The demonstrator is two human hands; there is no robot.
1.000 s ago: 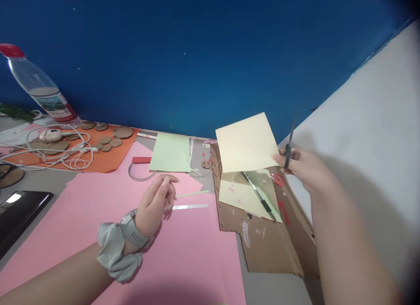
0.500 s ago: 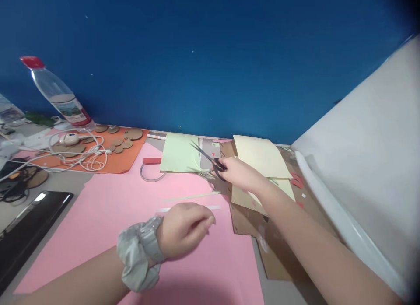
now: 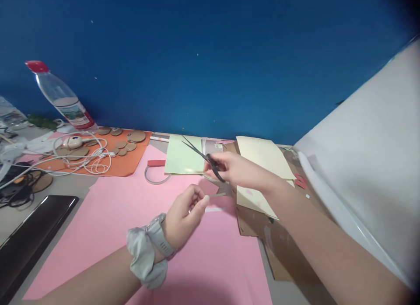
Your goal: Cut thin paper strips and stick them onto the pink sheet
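My right hand (image 3: 226, 167) holds black-handled scissors (image 3: 197, 151), blades parted and pointing up-left over a pale green sheet (image 3: 182, 154). Something pale and blurred shows under its fingers. Lower down, my left hand (image 3: 185, 215), with a grey watch and a scrunchie at the wrist, pinches a thin pale green strip (image 3: 216, 194) that sticks out to the right. Below that strip, a white strip (image 3: 214, 209) lies on the large pink paper (image 3: 197, 270). A grey ring-shaped band (image 3: 157, 181) and a red piece (image 3: 156, 163) lie left of the green sheet.
At the left are a bottle (image 3: 70, 106), white cables (image 3: 98, 158), cardboard discs on orange paper (image 3: 129, 160) and a black glossy object (image 3: 33, 235). Cream sheets (image 3: 265, 158) and brown cardboard (image 3: 285, 257) lie at the right. A blue wall (image 3: 197, 64) stands behind.
My left hand has risen slightly and now pinches the green strip that lay on the pink paper. My right hand and the scissors have shifted slightly left.
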